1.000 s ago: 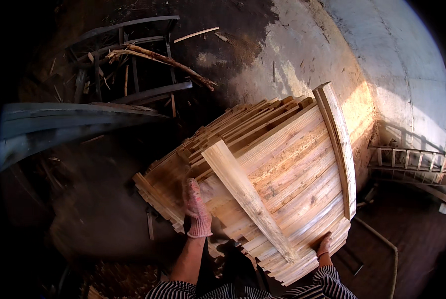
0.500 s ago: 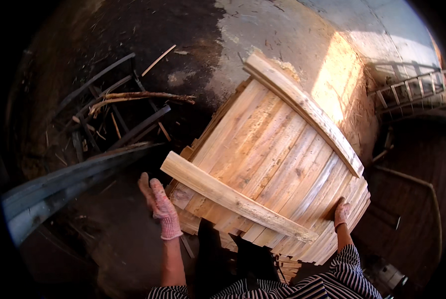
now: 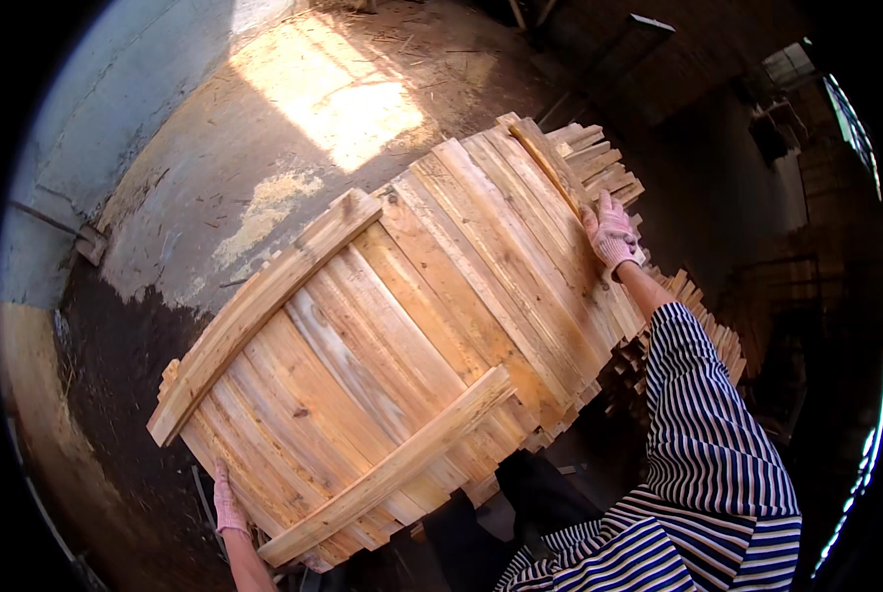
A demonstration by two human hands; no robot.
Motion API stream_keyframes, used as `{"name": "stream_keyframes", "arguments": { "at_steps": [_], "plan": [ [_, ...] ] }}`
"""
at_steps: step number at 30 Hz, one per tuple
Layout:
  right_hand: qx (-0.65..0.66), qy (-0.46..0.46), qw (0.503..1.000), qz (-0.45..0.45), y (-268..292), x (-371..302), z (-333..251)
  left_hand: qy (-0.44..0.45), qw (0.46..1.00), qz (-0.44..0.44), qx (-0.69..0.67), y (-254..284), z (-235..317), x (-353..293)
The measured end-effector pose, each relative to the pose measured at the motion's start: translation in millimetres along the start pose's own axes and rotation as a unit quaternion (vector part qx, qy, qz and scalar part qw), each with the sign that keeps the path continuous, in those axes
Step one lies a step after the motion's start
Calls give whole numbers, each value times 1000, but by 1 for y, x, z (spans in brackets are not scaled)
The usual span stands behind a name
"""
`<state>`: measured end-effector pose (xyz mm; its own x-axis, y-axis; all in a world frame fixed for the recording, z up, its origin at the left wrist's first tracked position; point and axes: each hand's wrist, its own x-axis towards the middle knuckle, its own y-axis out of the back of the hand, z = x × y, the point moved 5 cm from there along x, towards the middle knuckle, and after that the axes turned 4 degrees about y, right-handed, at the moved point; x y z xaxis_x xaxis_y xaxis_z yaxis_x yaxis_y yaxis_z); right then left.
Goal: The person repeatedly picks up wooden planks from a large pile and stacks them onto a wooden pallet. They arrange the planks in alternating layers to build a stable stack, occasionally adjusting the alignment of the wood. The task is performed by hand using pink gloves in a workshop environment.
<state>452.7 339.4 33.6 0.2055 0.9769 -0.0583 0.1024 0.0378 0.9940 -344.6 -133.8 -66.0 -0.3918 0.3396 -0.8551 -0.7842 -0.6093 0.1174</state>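
Observation:
A stack of pale wooden planks (image 3: 402,286) fills the middle, its top boards lying side by side. Two thicker wooden battens lie across them, a far-left batten (image 3: 264,311) and a near batten (image 3: 402,464). My right hand (image 3: 614,235), in a pinkish knit glove, is at the right side, thumb and fingers about the near end of a narrow wooden plank (image 3: 545,163) that looks tipped on its edge. My left hand (image 3: 226,501), gloved alike, lies along the stack's left edge with fingers stretched out; part of it is hidden.
More plank ends (image 3: 693,316) jut out in a pile beyond my right forearm. Behind the stack lies a stained concrete floor with a sunlit patch (image 3: 333,99), and a pale wall (image 3: 116,128) rises at the far left. The right side is dark.
My view has swung to the right, bringing more of the stack's right part into sight. My left hand has come to the stack's edge; my right hand has moved to the narrow plank.

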Motion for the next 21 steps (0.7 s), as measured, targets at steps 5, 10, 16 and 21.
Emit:
{"name": "stream_keyframes", "arguments": {
  "at_steps": [5, 10, 16, 21],
  "plan": [
    [106, 54, 984, -132, -30, 9, 36, 2, 1000, 2, 22, 5, 7, -7],
    [122, 6, 984, -131, -32, 9, 38, 12, 999, -40, 8, 2, 17, -8],
    [169, 22, 975, -140, -34, 21, 1, -44, 998, 23, 49, 31, 27, -29],
    [130, -55, 977, -160, -24, 0, 47, 33, 987, 62, 141, -70, 61, -66]
  ]
}}
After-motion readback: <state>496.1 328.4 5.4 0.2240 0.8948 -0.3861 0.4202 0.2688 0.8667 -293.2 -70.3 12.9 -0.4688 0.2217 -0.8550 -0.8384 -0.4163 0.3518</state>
